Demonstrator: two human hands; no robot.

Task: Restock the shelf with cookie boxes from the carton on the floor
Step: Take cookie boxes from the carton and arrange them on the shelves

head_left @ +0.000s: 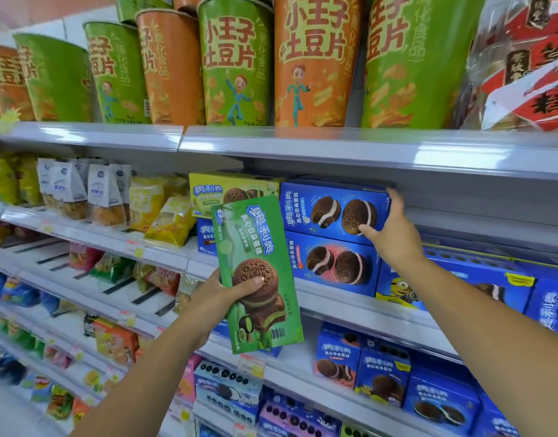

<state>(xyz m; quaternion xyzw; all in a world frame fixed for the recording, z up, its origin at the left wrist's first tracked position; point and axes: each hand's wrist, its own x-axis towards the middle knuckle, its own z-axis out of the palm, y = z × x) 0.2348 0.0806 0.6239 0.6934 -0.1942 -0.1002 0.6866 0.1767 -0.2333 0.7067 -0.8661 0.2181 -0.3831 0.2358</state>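
Note:
My left hand (219,296) grips a green cookie box (258,272) upright in front of the middle shelf, thumb across its printed cookie. My right hand (394,233) grips the right end of the upper blue cookie box (328,206), thumb on its front and fingers around its side. That box lies on a second blue box (331,266) on the shelf (350,305). A yellow-green cookie box (230,187) sits on another blue box just left of them, partly behind the green one. The carton on the floor is out of view.
The shelf above (334,146) overhangs closely and carries tall green and orange chip tubs (233,64). Snack bags (164,209) fill the shelf to the left. More blue boxes (479,279) stand to the right and on the lower shelf (381,373).

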